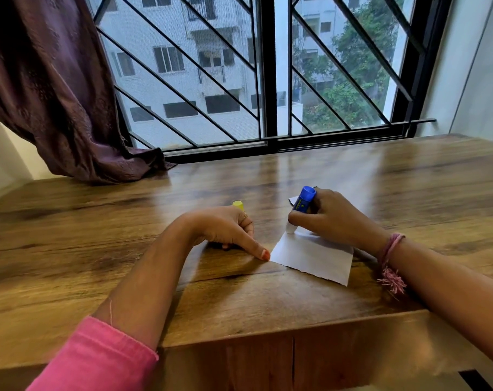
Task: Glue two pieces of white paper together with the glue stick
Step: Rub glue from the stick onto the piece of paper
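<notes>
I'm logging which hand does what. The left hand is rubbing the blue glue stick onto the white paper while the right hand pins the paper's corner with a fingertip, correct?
Hands are swapped. In the head view, the right hand holds the blue glue stick tip-down on the white paper, while the left hand pins the paper's corner with a fingertip.

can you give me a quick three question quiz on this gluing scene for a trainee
1. True or false: the glue stick tip touches the white paper.
2. Which hand pins the paper's near left corner with a fingertip? A) left B) right
3. Fill in: the cap held in the left hand is ____.

Key: 1 true; 2 A; 3 yellow. The right hand holds the stick, and the yellow cap shows behind the left fingers.
</notes>
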`<action>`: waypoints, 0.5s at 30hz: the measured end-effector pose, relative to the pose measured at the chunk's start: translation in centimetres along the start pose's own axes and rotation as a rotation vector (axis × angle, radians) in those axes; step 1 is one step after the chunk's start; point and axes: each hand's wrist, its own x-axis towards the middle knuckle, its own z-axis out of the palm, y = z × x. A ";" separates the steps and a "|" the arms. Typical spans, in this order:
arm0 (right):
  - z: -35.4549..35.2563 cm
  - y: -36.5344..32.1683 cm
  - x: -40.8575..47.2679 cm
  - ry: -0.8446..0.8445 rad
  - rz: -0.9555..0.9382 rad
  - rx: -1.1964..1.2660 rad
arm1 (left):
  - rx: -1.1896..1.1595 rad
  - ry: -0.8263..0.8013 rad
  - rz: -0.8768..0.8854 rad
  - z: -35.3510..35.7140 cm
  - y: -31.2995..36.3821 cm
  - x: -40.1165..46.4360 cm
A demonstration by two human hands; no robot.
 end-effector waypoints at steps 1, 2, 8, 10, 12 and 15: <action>0.0 0.0 0.0 0.002 0.001 -0.005 | -0.001 0.000 0.000 0.0 0.0 0.0; 0.0 -0.1 0.0 -0.001 0.005 -0.006 | 0.000 0.001 0.002 0.0 0.0 0.0; -0.2 -0.4 -0.2 -0.022 0.018 0.003 | -0.007 0.001 0.012 0.0 0.0 0.1; -0.5 -0.6 -0.1 -0.024 0.034 0.037 | -0.007 -0.001 0.014 0.0 0.0 0.0; -1.3 -0.6 0.0 0.054 0.090 0.228 | -0.004 0.005 0.015 0.0 0.0 0.0; -2.6 -0.6 0.1 0.146 0.209 0.591 | -0.004 0.009 0.022 0.0 -0.1 0.0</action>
